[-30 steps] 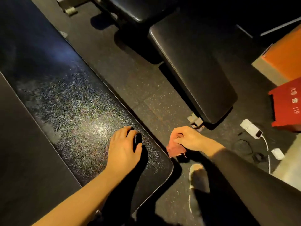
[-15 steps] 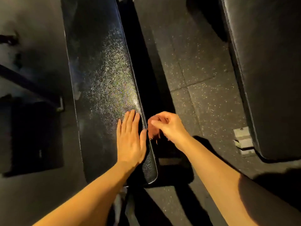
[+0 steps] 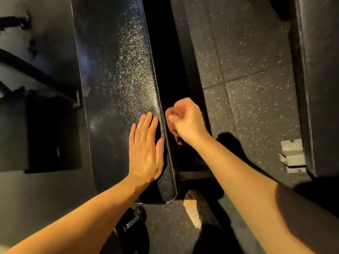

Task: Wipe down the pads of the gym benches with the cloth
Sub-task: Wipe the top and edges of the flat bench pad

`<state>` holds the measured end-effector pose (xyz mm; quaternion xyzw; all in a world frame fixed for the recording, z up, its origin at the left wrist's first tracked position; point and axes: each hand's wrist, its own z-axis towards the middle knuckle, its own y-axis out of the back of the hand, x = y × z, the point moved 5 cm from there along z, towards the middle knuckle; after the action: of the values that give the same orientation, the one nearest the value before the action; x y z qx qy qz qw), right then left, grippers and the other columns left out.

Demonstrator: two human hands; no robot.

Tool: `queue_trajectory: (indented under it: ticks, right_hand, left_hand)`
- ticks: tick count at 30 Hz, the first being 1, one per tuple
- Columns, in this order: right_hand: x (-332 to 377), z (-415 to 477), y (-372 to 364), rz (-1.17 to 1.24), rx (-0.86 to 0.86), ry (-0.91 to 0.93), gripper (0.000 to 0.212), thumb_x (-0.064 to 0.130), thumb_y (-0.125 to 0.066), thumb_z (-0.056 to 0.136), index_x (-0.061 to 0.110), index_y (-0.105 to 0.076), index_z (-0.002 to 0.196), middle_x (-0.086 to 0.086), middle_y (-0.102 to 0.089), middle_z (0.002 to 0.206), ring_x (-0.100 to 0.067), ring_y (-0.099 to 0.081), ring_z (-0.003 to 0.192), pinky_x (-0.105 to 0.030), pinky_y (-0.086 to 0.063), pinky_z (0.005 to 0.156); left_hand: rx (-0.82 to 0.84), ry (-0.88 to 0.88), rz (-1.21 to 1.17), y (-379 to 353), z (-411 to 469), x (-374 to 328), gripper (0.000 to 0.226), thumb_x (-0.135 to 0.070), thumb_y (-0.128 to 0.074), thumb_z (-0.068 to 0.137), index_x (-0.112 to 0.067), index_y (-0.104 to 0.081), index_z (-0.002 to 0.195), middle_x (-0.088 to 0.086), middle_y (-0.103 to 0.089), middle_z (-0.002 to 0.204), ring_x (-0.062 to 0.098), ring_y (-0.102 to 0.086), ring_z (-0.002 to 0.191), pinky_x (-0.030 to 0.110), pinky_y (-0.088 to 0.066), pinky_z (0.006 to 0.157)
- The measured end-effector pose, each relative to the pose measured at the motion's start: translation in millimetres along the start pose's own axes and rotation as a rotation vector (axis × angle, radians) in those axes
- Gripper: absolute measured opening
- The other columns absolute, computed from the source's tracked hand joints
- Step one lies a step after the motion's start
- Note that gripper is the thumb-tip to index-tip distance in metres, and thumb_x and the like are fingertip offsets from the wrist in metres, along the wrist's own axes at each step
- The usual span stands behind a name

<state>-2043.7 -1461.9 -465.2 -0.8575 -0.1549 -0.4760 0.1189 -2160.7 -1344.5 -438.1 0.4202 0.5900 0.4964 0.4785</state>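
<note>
Pebbled black pad [image 3: 117,79], left hand [image 3: 146,153] flat on it, right hand [image 3: 189,121] clutching crumpled reddish cloth [image 3: 175,133]

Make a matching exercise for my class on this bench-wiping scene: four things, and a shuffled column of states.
Things: 1 left hand; 2 right hand; 3 cloth; 4 bench pad.
States: A bunched in a fist; B flat, fingers straight; C shiny black, textured; D curled beside the pad's edge.
Pairs: 1-B; 2-D; 3-A; 4-C.
</note>
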Motion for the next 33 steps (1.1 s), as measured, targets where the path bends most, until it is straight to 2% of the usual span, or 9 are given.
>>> queue_trajectory:
  ticks: [4, 8, 11, 15, 18, 20, 22, 28, 33]
  right_hand:
    - [-18, -13, 1, 0.037, 0.036, -0.034, 0.012, -0.003, -0.059, 0.098, 0.000, -0.063, 0.087, -0.006, -0.066, 0.074, 0.003, -0.060, 0.054, -0.011, -0.046, 0.053]
    - [-90, -125, 9, -0.171, 0.315, -0.251, 0.013, 0.007, -0.058, 0.101, 0.011, -0.067, 0.092, -0.003, -0.073, 0.078, -0.006, -0.070, 0.072, -0.029, -0.057, 0.071]
    - [-67, -89, 6, -0.090, 0.126, -0.127, 0.011, 0.003, -0.062, 0.097, 0.009, -0.067, 0.089, -0.001, -0.069, 0.075, -0.004, -0.066, 0.068, -0.013, -0.047, 0.065]
    - [11, 31, -10, 0.046, -0.102, 0.040, 0.003, -0.002, -0.059, 0.094, 0.000, -0.060, 0.095, -0.012, -0.069, 0.094, -0.017, -0.065, 0.083, -0.023, -0.050, 0.072]
    - [-8, 8, -12, 0.148, -0.057, -0.013, 0.005, -0.004, -0.056, 0.098, -0.004, -0.060, 0.095, -0.007, -0.068, 0.082, -0.010, -0.067, 0.068, -0.023, -0.055, 0.062]
    - [-49, -48, -6, 0.053, 0.053, -0.122, 0.006, 0.002, -0.059, 0.099, 0.002, -0.064, 0.095, -0.003, -0.069, 0.077, -0.013, -0.071, 0.071, -0.028, -0.059, 0.066]
    - [-69, -90, 1, -0.055, 0.136, -0.162, 0.011, 0.002, -0.062, 0.097, 0.010, -0.067, 0.091, 0.000, -0.070, 0.080, -0.011, -0.070, 0.077, -0.018, -0.056, 0.071]
    - [19, 52, -15, 0.071, -0.007, 0.033, 0.009, -0.005, -0.056, 0.097, -0.004, -0.063, 0.092, -0.001, -0.061, 0.060, 0.002, -0.055, 0.042, -0.012, -0.039, 0.045]
    - [-29, -15, -8, 0.029, 0.172, -0.021, 0.012, 0.000, -0.056, 0.099, 0.009, -0.063, 0.093, -0.002, -0.069, 0.073, -0.009, -0.067, 0.061, -0.020, -0.051, 0.054]
  left_hand:
    - [0.002, 0.007, -0.005, 1, 1, -2, 0.057, -0.028, -0.036, 0.105, -0.013, -0.028, 0.160, 0.003, -0.022, 0.170, 0.020, -0.013, 0.158, 0.053, -0.015, 0.126]
    - [0.007, 0.020, -0.019, 0, 1, -3, 0.057, -0.028, -0.035, 0.105, -0.013, -0.028, 0.159, 0.004, -0.022, 0.169, 0.021, -0.014, 0.158, 0.053, -0.014, 0.127]
    - [0.013, 0.020, -0.019, -2, 0, -1, 0.057, -0.029, -0.033, 0.105, -0.014, -0.028, 0.160, 0.004, -0.021, 0.170, 0.022, -0.014, 0.158, 0.053, -0.014, 0.127]
    - [0.023, 0.005, -0.015, -3, 2, -1, 0.058, -0.029, -0.033, 0.104, -0.013, -0.027, 0.160, 0.004, -0.021, 0.170, 0.023, -0.014, 0.158, 0.053, -0.013, 0.127]
    - [0.032, 0.019, -0.008, -1, 2, -2, 0.058, -0.029, -0.033, 0.104, -0.011, -0.028, 0.158, 0.006, -0.022, 0.169, 0.024, -0.014, 0.158, 0.055, -0.015, 0.126]
    - [0.034, 0.026, -0.010, -1, 3, -3, 0.058, -0.029, -0.033, 0.104, -0.010, -0.029, 0.158, 0.007, -0.022, 0.169, 0.025, -0.015, 0.158, 0.056, -0.015, 0.126]
    - [0.038, 0.030, -0.023, 0, 2, -4, 0.058, -0.029, -0.033, 0.103, -0.010, -0.029, 0.158, 0.007, -0.022, 0.169, 0.025, -0.015, 0.158, 0.056, -0.015, 0.125]
    - [0.044, 0.010, -0.033, 0, 2, -3, 0.061, -0.026, -0.037, 0.102, -0.011, -0.026, 0.160, 0.005, -0.019, 0.170, 0.027, -0.015, 0.158, 0.058, -0.015, 0.125]
    - [0.039, 0.016, -0.027, -2, 4, -2, 0.059, -0.029, -0.035, 0.103, -0.010, -0.028, 0.159, 0.005, -0.020, 0.170, 0.028, -0.017, 0.157, 0.058, -0.016, 0.125]
